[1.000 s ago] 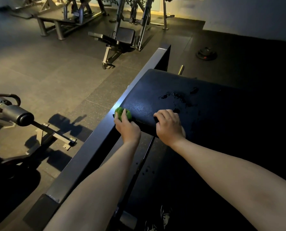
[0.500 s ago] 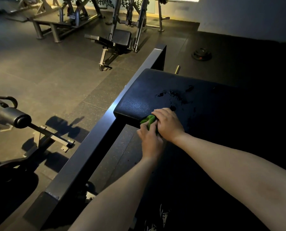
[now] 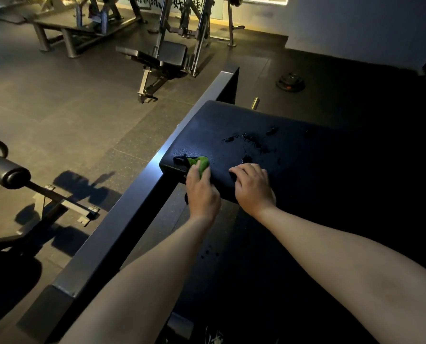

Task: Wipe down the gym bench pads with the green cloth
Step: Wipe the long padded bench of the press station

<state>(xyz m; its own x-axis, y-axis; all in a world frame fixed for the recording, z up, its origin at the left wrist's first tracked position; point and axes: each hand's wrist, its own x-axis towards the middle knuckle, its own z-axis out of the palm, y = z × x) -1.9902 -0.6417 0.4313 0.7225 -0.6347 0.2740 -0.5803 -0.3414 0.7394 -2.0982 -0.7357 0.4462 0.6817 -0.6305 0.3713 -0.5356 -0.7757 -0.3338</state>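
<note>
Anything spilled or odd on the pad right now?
Yes: wet splotches sit on the pad beyond the right hand, not yet wiped. The left hand holds the cloth at the near left corner, apart from them.

One green cloth [image 3: 203, 163], one black bench pad [image 3: 231, 130], one left hand [image 3: 203, 194], one right hand [image 3: 254, 187]. On the floor [image 3: 58, 108], one weight plate [image 3: 290, 82] and one adjustable bench [image 3: 162, 58].

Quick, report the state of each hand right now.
Left hand: grips the green cloth at the bench pad near edge.
Right hand: fingers bent on the bench pad, no cloth; whether it grips or just rests cannot be told.
</note>
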